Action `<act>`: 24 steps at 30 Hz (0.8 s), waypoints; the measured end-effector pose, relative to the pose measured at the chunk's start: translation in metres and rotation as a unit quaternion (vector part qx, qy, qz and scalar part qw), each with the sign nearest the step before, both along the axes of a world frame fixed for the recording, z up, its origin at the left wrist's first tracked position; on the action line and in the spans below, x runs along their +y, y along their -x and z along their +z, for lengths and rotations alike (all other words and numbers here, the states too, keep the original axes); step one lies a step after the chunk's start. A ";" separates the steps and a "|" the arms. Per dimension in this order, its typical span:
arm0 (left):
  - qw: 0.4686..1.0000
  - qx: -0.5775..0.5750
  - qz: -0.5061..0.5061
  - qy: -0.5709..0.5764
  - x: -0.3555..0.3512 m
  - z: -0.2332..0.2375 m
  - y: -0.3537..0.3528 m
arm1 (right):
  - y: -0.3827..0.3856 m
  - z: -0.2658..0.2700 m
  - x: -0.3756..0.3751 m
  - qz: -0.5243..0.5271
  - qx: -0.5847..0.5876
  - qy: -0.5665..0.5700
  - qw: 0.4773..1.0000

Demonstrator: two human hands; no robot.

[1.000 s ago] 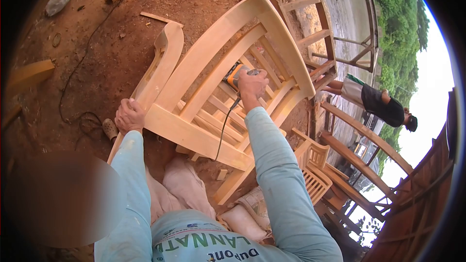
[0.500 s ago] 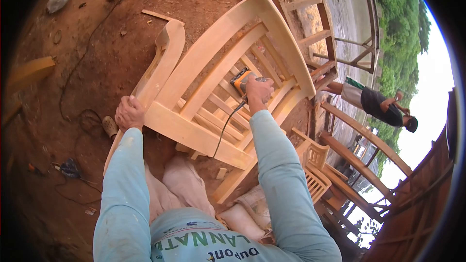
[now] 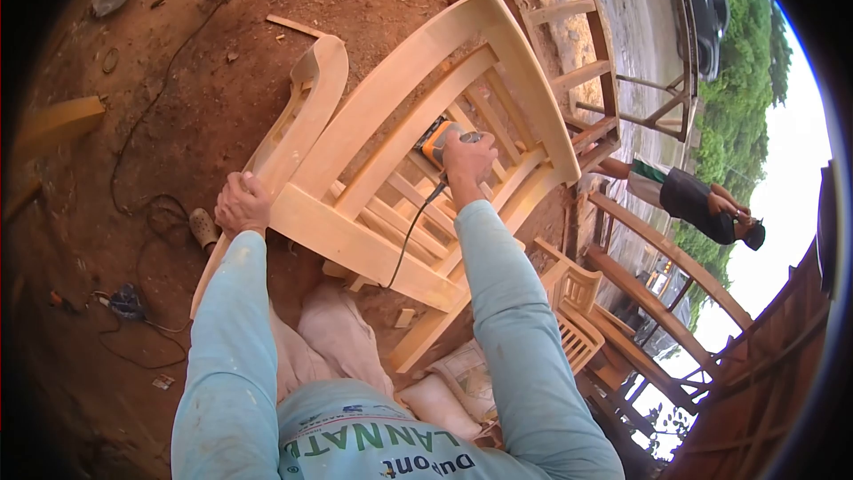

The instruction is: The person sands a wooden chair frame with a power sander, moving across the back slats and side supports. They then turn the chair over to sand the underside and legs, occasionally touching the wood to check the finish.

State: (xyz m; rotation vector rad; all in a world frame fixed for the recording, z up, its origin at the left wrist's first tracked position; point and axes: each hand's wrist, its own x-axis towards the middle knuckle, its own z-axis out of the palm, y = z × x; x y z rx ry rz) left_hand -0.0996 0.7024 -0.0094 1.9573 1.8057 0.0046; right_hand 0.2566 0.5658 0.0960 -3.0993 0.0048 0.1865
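Note:
A pale wooden chair (image 3: 391,93) with a curved, slatted back lies tilted before me. My right hand (image 3: 468,162) is closed over an orange and black electric sander (image 3: 434,142), which rests on one of the inner rails of the back. The sander's black cord (image 3: 410,233) trails down across the lower rail. At the left, my left hand (image 3: 242,203) wraps around the lower part of the curved armrest (image 3: 313,116). The sander hides part of the rail beneath it.
Unfinished wooden frames (image 3: 582,53) stand beyond the chair, and a smaller slatted chair (image 3: 577,302) is at the right. A person (image 3: 693,200) stands near the road. Cords (image 3: 133,133) and a clog (image 3: 203,228) lie on the dirt ground.
The sander and my right hand have shifted slightly left and upward along the rail. A dark vehicle has come into view on the road. My left hand keeps its hold.

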 end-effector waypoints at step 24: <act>1.000 0.001 -0.003 -0.007 -0.002 -0.004 0.001 | -0.003 0.007 0.006 -0.004 0.010 0.001 1.000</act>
